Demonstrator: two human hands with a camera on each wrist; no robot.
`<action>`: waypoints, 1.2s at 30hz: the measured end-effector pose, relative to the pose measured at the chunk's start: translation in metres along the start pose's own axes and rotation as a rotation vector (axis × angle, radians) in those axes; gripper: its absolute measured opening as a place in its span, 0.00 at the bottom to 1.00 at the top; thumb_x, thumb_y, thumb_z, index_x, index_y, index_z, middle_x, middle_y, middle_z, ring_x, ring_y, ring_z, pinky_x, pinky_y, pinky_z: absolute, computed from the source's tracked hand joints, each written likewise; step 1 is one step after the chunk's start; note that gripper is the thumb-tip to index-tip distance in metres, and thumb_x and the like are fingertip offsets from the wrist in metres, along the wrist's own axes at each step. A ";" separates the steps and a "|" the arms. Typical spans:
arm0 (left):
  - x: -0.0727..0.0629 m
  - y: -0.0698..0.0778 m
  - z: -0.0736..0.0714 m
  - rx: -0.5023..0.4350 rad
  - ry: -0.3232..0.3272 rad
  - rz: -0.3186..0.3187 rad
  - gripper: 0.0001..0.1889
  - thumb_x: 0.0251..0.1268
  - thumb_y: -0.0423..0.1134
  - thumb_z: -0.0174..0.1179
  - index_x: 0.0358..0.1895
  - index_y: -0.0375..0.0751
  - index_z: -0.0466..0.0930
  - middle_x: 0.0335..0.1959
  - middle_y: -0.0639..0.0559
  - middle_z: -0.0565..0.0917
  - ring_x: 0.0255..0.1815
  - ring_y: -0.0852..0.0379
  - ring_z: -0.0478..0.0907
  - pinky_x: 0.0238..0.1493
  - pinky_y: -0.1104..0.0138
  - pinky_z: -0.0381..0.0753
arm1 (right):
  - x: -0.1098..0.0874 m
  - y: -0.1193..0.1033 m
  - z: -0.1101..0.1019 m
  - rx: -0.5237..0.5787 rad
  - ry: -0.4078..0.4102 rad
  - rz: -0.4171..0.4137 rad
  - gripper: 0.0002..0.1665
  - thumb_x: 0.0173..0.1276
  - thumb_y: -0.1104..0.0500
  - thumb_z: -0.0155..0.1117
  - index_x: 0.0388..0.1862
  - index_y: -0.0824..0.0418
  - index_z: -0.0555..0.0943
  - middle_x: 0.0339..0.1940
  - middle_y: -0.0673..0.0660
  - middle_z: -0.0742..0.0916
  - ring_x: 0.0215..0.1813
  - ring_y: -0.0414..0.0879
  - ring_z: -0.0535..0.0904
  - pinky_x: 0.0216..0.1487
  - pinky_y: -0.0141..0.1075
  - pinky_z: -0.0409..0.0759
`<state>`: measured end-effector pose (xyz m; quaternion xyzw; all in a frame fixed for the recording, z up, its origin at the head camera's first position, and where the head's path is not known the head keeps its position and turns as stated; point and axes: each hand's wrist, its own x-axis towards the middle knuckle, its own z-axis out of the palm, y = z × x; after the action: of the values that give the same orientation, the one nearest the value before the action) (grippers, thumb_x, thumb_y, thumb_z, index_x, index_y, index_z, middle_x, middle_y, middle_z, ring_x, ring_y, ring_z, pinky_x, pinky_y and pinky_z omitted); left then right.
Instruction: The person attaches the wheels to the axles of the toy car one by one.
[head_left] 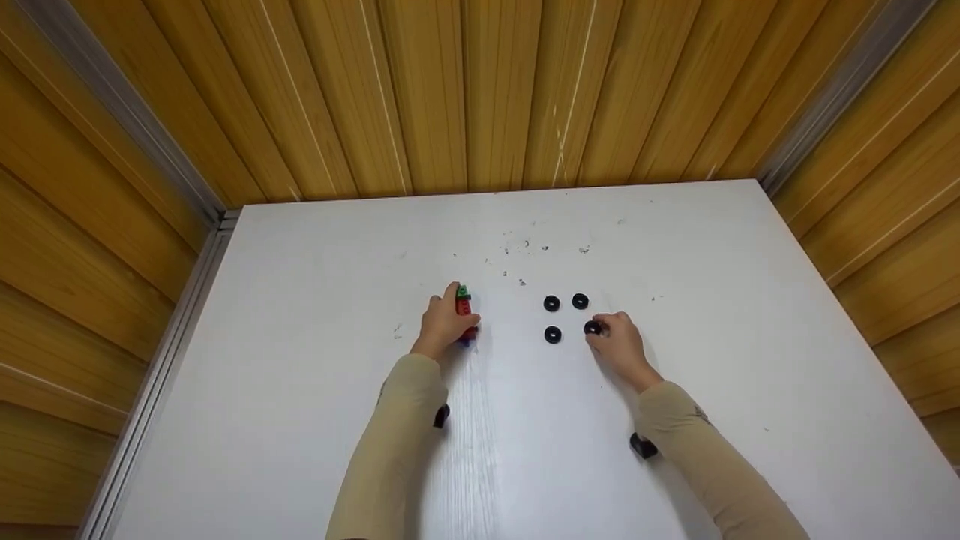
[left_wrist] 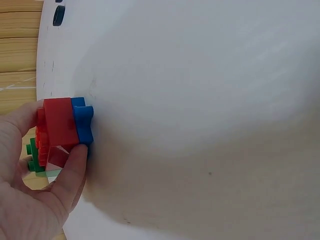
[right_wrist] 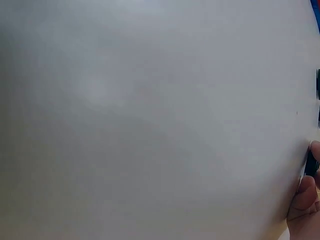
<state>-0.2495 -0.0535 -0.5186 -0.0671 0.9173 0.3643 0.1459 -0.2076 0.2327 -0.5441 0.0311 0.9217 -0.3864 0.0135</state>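
My left hand (head_left: 444,324) grips a small toy made of joined building blocks (head_left: 464,307), set down at the middle of the table. In the left wrist view the block toy (left_wrist: 60,122) shows red bricks, a blue piece on one side and a green studded piece on the other. My right hand (head_left: 621,345) pinches a small black ring (head_left: 592,328), which looks like a toy tyre, at the tabletop. Three more black rings lie beside it: one at the back left (head_left: 552,303), one at the back right (head_left: 580,301) and one at the front left (head_left: 553,334).
Both hands work over a white table (head_left: 300,300) with dark scuff marks. Wood-pattern panels (head_left: 427,97) stand behind it and at both sides. A metal rail (head_left: 161,360) runs along the left edge. Dark wrist devices show under the left sleeve (head_left: 442,415) and right sleeve (head_left: 643,446).
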 end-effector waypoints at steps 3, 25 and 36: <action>0.000 0.001 0.001 -0.007 0.000 -0.008 0.39 0.53 0.46 0.60 0.68 0.53 0.49 0.55 0.40 0.66 0.49 0.48 0.70 0.53 0.57 0.72 | 0.000 0.001 0.000 -0.006 0.005 -0.013 0.23 0.54 0.63 0.59 0.50 0.72 0.73 0.41 0.65 0.74 0.47 0.56 0.71 0.52 0.46 0.69; -0.025 0.002 -0.005 -0.205 0.049 0.025 0.38 0.55 0.38 0.56 0.68 0.47 0.46 0.62 0.43 0.64 0.58 0.47 0.66 0.55 0.57 0.71 | 0.001 0.000 -0.006 0.023 -0.007 -0.024 0.23 0.53 0.63 0.60 0.48 0.75 0.73 0.42 0.67 0.75 0.46 0.56 0.70 0.51 0.45 0.68; -0.046 0.007 -0.013 -0.286 0.064 0.076 0.38 0.57 0.37 0.54 0.68 0.59 0.44 0.61 0.45 0.65 0.55 0.47 0.68 0.49 0.57 0.76 | 0.000 -0.001 -0.012 0.060 -0.024 0.003 0.22 0.56 0.64 0.59 0.49 0.74 0.72 0.42 0.66 0.74 0.46 0.57 0.72 0.50 0.44 0.71</action>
<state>-0.2106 -0.0564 -0.4905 -0.0643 0.8620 0.4944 0.0917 -0.2073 0.2404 -0.5353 0.0281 0.9095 -0.4141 0.0241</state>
